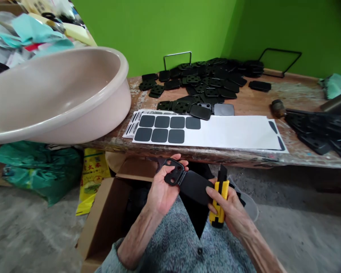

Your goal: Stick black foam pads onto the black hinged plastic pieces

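My left hand (165, 189) grips the holed end of a black hinged metal plate (196, 186), thumb on top, in front of the bench edge. My right hand (229, 203) pinches the plate's solid, rounded flap at its right end. That same hand also holds a yellow box cutter (219, 201), its dark tip pointing up. On the bench just beyond lies a white sheet of dark rounded-square stickers (160, 129); its right part is bare backing. One hinged plate (200, 112) overlaps the sheet's top edge.
Many black hinged plates (207, 81) are heaped at the back of the bench, and more (324, 131) lie at the right. A large pale basin (102, 110) overhangs the left side. Below stand an open cardboard box (98, 216) and a green bag (45, 170).
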`<move>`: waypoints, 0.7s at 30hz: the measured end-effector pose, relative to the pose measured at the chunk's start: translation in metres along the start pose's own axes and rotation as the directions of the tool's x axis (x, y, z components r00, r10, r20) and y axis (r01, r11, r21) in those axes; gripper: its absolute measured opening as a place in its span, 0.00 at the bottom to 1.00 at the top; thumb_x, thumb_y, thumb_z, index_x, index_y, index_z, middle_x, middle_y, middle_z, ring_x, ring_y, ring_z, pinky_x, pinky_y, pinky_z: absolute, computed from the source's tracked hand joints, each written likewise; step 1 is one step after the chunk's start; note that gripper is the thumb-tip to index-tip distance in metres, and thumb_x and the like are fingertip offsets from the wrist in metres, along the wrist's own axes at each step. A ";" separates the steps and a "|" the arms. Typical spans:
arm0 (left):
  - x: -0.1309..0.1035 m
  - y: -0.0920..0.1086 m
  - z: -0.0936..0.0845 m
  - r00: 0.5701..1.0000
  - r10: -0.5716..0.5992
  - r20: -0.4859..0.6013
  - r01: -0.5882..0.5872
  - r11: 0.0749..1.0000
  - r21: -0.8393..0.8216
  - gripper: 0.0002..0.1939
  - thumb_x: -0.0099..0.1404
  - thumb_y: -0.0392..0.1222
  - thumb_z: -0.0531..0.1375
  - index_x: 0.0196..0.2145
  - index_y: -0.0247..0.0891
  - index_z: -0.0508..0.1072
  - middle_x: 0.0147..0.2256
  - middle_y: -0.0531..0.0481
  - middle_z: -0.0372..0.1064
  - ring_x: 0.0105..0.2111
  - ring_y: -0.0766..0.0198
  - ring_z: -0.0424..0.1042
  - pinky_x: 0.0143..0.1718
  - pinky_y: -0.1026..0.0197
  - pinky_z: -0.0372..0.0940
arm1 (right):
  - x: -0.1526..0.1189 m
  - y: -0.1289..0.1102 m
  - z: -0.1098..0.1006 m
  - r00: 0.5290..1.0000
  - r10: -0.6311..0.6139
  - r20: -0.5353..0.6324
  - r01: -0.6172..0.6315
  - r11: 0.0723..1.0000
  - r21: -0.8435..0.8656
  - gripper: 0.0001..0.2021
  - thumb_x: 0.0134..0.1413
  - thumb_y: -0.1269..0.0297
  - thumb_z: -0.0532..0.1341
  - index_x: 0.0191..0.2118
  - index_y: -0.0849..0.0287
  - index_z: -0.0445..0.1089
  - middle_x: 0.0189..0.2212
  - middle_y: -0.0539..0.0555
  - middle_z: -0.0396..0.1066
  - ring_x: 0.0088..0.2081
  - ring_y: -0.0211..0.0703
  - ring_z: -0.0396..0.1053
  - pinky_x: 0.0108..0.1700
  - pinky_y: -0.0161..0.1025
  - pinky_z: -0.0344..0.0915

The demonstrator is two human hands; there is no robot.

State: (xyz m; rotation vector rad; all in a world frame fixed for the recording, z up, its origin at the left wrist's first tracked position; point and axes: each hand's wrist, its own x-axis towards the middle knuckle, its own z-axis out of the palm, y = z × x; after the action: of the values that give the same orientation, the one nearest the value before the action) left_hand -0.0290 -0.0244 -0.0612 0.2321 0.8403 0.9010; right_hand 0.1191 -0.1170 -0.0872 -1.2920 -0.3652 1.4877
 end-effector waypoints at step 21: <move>-0.012 0.011 -0.003 0.986 -0.133 0.100 0.140 0.988 -0.064 0.16 0.66 0.48 0.54 0.43 0.37 0.73 0.35 0.42 0.75 0.37 0.59 0.74 0.36 0.60 0.66 | 0.000 0.000 0.000 0.978 -0.004 -0.206 0.001 1.000 -0.015 0.19 0.35 0.52 0.72 0.36 0.47 0.71 0.16 0.46 0.61 0.16 0.39 0.63 0.16 0.35 0.59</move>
State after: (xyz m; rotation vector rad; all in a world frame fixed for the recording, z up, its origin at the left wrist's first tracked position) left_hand -0.0411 -0.0272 -0.0512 0.1524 0.7252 0.7839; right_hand 0.1190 -0.1168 -0.0871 -1.4419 -0.2418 1.3357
